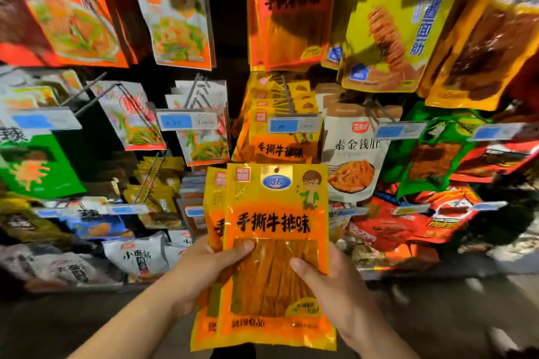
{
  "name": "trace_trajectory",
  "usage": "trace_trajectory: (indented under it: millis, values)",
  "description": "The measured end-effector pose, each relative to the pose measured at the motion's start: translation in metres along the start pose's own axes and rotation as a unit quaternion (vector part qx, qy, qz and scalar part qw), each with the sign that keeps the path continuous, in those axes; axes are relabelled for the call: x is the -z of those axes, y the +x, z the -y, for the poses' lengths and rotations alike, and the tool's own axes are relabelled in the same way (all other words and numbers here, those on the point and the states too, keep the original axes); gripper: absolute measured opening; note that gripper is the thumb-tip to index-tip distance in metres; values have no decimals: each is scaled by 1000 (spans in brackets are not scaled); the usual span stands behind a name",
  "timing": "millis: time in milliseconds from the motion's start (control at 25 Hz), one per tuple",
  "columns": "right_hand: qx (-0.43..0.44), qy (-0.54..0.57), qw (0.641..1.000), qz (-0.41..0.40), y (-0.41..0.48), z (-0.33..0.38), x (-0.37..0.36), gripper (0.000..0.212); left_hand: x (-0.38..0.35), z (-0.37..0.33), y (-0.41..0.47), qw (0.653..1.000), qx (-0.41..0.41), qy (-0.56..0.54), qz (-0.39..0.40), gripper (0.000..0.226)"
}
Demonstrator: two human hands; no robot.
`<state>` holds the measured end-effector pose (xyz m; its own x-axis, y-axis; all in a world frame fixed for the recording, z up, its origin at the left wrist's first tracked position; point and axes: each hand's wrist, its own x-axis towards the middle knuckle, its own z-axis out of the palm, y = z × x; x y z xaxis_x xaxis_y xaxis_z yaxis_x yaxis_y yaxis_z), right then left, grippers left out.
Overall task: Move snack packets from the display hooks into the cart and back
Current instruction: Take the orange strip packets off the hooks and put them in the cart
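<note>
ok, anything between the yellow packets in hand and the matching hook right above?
Nothing lies in the gap. The left hand and right hand hold the two yellow packets just below the matching hook. Only its blue price tag sits at the hook's front end, ahead of the hanging packets.

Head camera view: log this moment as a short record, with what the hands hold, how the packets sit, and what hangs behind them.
Held: front packet overlapping rear packet, both upright
Left hand: grips both, thumb on the front packet
Right hand: grips the front packet's right side, thumb on its window
Hook: carries matching packets, price tag at its tip; held packets are off it
Cart: not in view
</note>
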<state>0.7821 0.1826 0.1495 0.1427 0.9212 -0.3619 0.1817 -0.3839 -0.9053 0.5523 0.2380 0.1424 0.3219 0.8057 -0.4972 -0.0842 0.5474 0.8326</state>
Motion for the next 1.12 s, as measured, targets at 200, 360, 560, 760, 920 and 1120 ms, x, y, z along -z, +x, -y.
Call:
trace_trajectory:
  millis: [200,360,560,760,920,1120]
  values:
    - [22,-13,1000,16,28,-12,16,61,2,-4,19,995,-4,41,-88,35]
    - [72,26,997,5,49,-15,29,40,8,-1,29,986,9,22,-164,27]
    - [106,60,992,36,80,-7,38,34,11,1,34,983,9,33,-178,24]
    - [96,34,994,46,94,1,39,38,6,0,32,979,4,36,-199,19]
    - [79,40,994,64,102,0,38,35,4,5,28,977,11,20,-210,17]
    - [86,57,993,56,109,2,36,52,8,10,30,979,13,23,-201,21]
